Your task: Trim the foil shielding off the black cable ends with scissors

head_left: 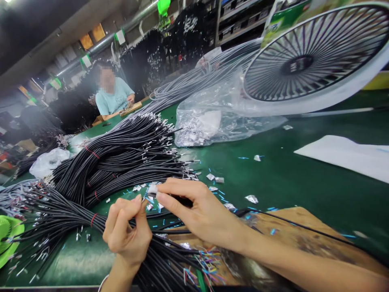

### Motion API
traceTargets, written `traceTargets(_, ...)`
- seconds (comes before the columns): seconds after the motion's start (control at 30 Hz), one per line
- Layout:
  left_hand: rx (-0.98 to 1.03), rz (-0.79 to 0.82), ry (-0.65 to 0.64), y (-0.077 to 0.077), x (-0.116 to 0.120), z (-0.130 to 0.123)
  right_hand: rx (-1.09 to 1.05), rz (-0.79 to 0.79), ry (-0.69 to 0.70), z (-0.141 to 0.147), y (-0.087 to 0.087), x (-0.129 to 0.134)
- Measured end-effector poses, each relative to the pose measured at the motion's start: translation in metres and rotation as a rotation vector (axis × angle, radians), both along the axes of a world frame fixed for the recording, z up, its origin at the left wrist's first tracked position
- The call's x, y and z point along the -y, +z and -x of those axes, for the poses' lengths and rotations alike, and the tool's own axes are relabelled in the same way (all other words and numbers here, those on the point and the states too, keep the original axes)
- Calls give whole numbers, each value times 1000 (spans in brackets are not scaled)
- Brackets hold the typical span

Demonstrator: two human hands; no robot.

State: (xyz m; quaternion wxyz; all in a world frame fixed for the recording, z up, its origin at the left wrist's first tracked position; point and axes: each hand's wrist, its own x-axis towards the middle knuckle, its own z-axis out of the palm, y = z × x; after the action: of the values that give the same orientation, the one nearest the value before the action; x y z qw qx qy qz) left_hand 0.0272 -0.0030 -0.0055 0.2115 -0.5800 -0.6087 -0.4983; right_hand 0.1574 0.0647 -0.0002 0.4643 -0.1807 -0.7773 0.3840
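In the middle of the head view, my left hand [129, 229] is closed in a pinch around what looks like a thin cable end, mostly hidden by the fingers. Just above it, my right hand [194, 200] pinches a small silvery-white foil piece [152, 189] between thumb and fingertip. The foil piece is right beside the left fingertips, close to some blue slivers. Under and beside both hands run bundles of black cables [121, 160], tied with red bands, their ends stripped and silvery. Below the right wrist, one bundle shows colourful wire ends [209, 263].
On the green table [273, 170] lie foil scraps [251, 199] and blue slivers. A clear plastic bag [212, 125] holds more scraps. Beyond are a white fan [299, 65], grey cables [182, 87], white paper [349, 156] and a co-worker [114, 97]. A brown board [291, 235] lies at right.
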Motion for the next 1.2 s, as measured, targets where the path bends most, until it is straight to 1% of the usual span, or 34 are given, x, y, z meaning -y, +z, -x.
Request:
traceTargets(0.27, -13, 3, -4, -2, 0, 1, -2, 28, -3, 0, -2, -1)
traceTargets(0.43, 139, 94, 0, -7, 4, 5, -82, 21, -58, 1, -4, 0)
traceTargets(0.5, 189, 131, -28, -9, 6, 7, -96, -11, -90, 1, -5, 0)
traceTargets(0.6, 207, 170, -65, -10, 6, 11, -106, -69, -115, 1, -7, 0)
traceTargets(0.67, 231, 208, -116, -12, 5, 13, -99, -101, -115, 0, -8, 0)
traceTargets(0.77, 321, 297, -219, -14, 2, 17, -74, -133, -102, -2, -8, -1)
traceTargets(0.9, 482, 474, -330, -12, 2, 21, -52, -138, -61, -3, -7, -3)
traceTargets(0.97, 528, 507, -346, -10, 3, 21, -54, -82, -63, -4, -6, -5)
traceTargets(1.03, 518, 459, -310, -10, 2, 19, -53, 10, -75, -4, -4, -6)
traceTargets(1.1, 454, 365, -279, -12, 0, 15, -46, 74, -84, -4, -2, -7)
traceTargets(1.2, 356, 269, -302, -14, -4, 10, -47, 134, -78, -3, 0, -7)
